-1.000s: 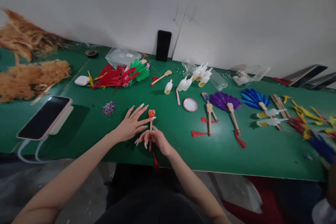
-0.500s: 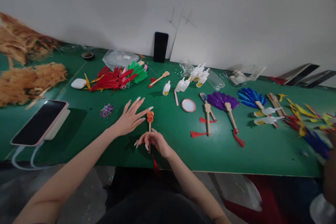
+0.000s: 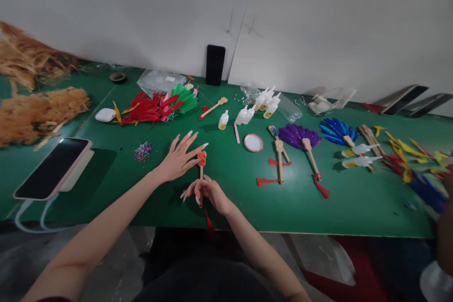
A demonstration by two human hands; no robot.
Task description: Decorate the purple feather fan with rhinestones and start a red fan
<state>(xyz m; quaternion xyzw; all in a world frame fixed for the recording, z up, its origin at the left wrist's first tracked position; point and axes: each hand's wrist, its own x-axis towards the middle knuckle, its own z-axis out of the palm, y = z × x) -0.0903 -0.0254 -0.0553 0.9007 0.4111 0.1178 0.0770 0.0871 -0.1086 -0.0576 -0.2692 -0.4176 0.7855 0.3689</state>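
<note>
A wooden fan handle lies on the green table in front of me, its flower-shaped head covered in orange and a red tassel at its lower end. My right hand is closed around the lower part of this handle, fingers curled over it. Just left of the orange head, my left hand is palm down with its fingers spread, holding nothing. Its fingertips are beside the head; whether they touch it I cannot tell. A small pile of purple and multicoloured bits sits left of that hand.
Red feathers and green feathers lie behind. White glue bottles stand near a round dish. A purple feather fan and a blue one are at right. A phone rests at left; another phone leans against the wall.
Both hands stay nearly in place, the left fingers shifting slightly to the right over the orange head. The view has tilted a little.
</note>
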